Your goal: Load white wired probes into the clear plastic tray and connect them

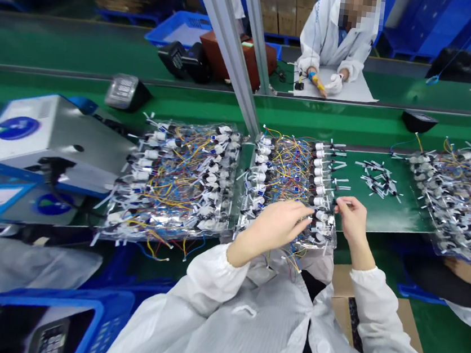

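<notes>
White cylindrical parts with multicoloured wires stand in two rows on the green worktop

At far left, a silver-and-blue box-shaped machine rests with a black plug in its front. Just beside it lies a clear plastic left-hand pack of similar parts, its wires tangled across the middle and some hanging over the near edge. A silver metal post rises behind, between this and the next pack.

The white parts sit in that middle pack, one row along each side, with yellow, blue and red wires heaped between. The person's left hand is over its near portion, fingers bent and pointing right; whether they grip anything cannot be told. Across the line, a co-worker in a white smock leans over a pale sheet.

The right hand is at the outer end of the right row, thumb and forefinger pinching a small dark piece. Just beyond it, small black pieces with white strips lie scattered. At far right is another filled clear pack.
</notes>
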`<action>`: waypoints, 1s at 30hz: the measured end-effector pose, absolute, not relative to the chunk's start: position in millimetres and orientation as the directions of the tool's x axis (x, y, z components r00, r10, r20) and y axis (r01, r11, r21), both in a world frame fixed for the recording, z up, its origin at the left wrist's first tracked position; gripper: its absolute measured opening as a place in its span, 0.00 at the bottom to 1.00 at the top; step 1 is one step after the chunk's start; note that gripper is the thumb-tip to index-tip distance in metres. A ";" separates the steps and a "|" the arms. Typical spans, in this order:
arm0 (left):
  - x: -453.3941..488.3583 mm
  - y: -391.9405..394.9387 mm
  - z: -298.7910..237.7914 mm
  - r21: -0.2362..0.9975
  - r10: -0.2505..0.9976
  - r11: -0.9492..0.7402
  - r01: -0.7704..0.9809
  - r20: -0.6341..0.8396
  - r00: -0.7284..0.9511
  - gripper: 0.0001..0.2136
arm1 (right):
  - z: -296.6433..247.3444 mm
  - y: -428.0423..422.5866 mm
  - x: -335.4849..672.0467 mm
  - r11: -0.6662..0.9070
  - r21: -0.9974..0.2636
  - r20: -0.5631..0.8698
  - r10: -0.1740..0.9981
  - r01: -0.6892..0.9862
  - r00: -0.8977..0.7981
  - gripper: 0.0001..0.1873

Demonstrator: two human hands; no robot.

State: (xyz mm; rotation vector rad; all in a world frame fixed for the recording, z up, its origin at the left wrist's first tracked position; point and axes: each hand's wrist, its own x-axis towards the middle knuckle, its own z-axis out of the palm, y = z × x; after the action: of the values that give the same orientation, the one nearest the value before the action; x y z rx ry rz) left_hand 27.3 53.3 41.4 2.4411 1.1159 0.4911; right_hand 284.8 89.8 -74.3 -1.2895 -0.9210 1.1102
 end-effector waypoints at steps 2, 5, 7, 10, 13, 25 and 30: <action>25.4 69.5 46.0 0.507 0.803 -0.579 0.638 0.220 0.553 0.14 | -53.7 96.4 281.7 0.062 -0.995 0.041 0.965 -0.075 0.260 0.15; 29.7 92.1 48.3 0.518 0.802 -0.593 0.617 0.308 0.512 0.17 | -12.5 103.7 284.7 0.267 -0.962 0.238 0.923 -0.057 0.304 0.13; 37.4 105.5 44.3 0.524 0.784 -0.616 0.588 0.331 0.526 0.22 | 17.6 106.6 289.0 0.371 -0.925 0.329 0.887 -0.077 0.324 0.12; 50.5 123.7 29.1 0.528 0.773 -0.627 0.573 0.326 0.545 0.29 | 57.9 107.0 295.4 0.488 -0.867 0.427 0.831 -0.098 0.357 0.11; 56.1 138.7 9.4 0.576 0.799 -0.589 0.566 0.314 0.512 0.21 | 82.8 104.2 303.4 0.580 -0.808 0.496 0.762 -0.099 0.417 0.08; 31.6 152.0 -27.7 0.626 0.802 -0.595 0.503 0.424 0.421 0.10 | 71.1 101.1 336.3 0.610 -0.781 0.431 0.682 -0.135 0.590 0.11; 24.5 152.2 -26.8 0.570 0.819 -0.571 0.591 0.346 0.457 0.13 | 66.7 102.7 347.2 0.615 -0.776 0.419 0.671 -0.143 0.611 0.10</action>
State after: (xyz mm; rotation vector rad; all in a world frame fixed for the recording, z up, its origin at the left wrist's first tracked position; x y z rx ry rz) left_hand 24.5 152.2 -26.8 2.3423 1.1916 0.8541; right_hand 347.2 102.7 66.7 -0.7711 -0.7757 0.5277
